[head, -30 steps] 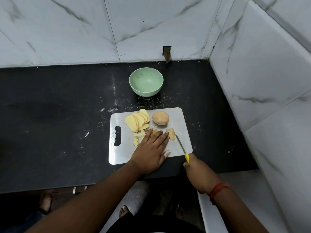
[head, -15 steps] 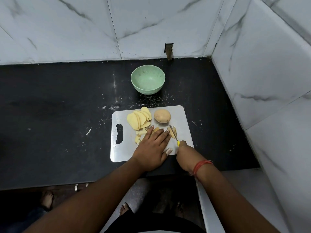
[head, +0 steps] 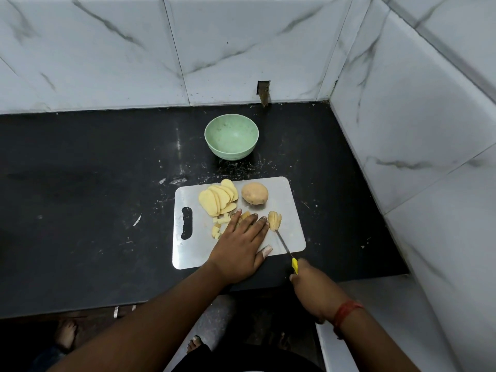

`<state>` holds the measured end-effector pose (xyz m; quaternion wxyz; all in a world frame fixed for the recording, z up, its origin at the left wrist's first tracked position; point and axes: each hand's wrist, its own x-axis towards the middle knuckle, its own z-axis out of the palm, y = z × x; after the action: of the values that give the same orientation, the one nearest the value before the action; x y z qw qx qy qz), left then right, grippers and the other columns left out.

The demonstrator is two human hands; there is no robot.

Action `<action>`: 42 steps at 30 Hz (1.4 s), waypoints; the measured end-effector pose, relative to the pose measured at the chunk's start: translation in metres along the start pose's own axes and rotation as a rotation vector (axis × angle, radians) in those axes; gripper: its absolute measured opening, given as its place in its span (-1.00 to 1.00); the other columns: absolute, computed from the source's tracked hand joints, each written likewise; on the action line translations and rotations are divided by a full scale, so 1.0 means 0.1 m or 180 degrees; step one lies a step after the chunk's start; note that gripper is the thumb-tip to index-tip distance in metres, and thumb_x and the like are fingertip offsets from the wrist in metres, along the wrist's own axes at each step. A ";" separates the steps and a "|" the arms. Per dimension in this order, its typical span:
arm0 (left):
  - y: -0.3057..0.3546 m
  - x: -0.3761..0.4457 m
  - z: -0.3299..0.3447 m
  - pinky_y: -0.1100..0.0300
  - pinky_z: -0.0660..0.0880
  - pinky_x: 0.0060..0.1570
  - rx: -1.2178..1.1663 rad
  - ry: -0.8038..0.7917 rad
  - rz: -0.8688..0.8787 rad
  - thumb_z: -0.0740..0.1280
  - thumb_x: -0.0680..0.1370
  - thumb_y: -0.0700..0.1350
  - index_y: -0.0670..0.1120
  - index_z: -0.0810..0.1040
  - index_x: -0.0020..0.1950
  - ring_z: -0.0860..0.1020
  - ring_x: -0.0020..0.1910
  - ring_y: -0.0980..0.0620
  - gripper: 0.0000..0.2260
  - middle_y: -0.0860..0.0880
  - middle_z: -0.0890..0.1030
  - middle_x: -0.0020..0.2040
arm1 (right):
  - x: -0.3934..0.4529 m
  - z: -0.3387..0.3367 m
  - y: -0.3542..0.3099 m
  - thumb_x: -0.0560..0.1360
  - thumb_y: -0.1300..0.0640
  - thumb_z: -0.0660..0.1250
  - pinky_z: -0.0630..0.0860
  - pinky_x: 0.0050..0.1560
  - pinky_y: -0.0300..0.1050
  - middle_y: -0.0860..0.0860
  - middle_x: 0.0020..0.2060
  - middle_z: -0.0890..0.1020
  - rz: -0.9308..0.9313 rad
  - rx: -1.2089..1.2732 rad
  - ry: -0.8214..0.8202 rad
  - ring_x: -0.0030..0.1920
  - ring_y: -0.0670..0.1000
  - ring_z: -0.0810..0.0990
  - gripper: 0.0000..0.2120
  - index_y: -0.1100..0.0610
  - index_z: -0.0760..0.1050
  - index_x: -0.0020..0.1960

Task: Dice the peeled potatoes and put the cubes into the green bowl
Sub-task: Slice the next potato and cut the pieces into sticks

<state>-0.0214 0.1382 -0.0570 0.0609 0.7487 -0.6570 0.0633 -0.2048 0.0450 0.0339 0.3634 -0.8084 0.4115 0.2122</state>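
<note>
Two tiled walls (head: 107,49) meet at the far right corner behind our black counter (head: 80,197), whose left end is cut off by the frame. One grey board (head: 290,237) lies on it near the front edge, with a slot handle at its left; our left hand hides part of its near half. One green bowl (head: 231,140) stands just beyond the board, apart from it, and we see no potato in it.

One whole potato (head: 255,193) sits at the board's far right, smooth and pale tan. One fan of slices (head: 218,197) lies to its left, overlapping so that we cannot count them surely. One small cut piece (head: 274,220) rests right of our fingertips, scored into thin slices that stand together. Some cubes (head: 218,226), perhaps five or six showing, lie near the slices; more seem tucked under our fingers, hard to make out.

Our left hand (head: 241,242) lies flat, fingers straight and pressed down on the board and cubes. Our right hand (head: 311,291) is curled around the yellow handle of one knife (head: 284,245), its thin blade reaching to the small piece, tip touching it. One red thread (head: 345,312) circles the right wrist. Below the counter edge, bare feet show dimly in shadow.
</note>
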 end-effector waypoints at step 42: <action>-0.32 -0.02 -0.01 -0.16 0.12 0.58 -0.0236 0.0152 0.0477 0.22 0.69 0.01 -0.14 0.49 0.48 0.40 0.45 -0.15 -0.59 -0.10 0.49 0.44 | 0.46 -0.09 -0.27 0.64 0.18 0.10 0.33 -0.31 -0.10 0.05 -0.27 0.47 -0.0462 0.0170 0.1117 -0.27 0.10 0.49 -0.81 0.18 0.23 0.23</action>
<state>0.0101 0.1443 -0.0569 0.0994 0.6930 -0.7115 0.0613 -0.1560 0.0251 0.0209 0.3218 -0.8507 0.4146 0.0301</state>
